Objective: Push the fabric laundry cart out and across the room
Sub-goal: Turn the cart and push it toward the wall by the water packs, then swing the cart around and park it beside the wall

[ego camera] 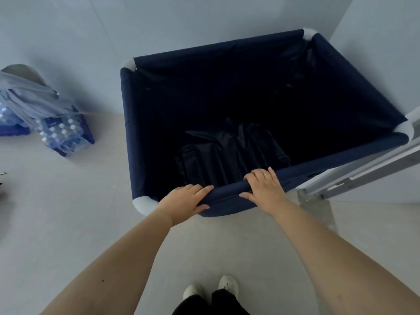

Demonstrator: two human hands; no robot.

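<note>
The navy fabric laundry cart (127, 123) stands in front of me, its far side close to the white wall. White corner pieces show at its rim. Dark folded fabric (227, 153) lies at its bottom. My left hand (185, 201) grips the near rim rail close to the left corner, fingers curled over the top. My right hand (264, 185) grips the same rail a little to the right, fingers over the inner edge.
Shrink-wrapped packs of water bottles (63, 135) sit on the floor at the left, with a grey cloth (29, 96) draped over something behind them. A white metal frame (363, 171) stands against the cart's right side. Pale floor stretches behind and to the left.
</note>
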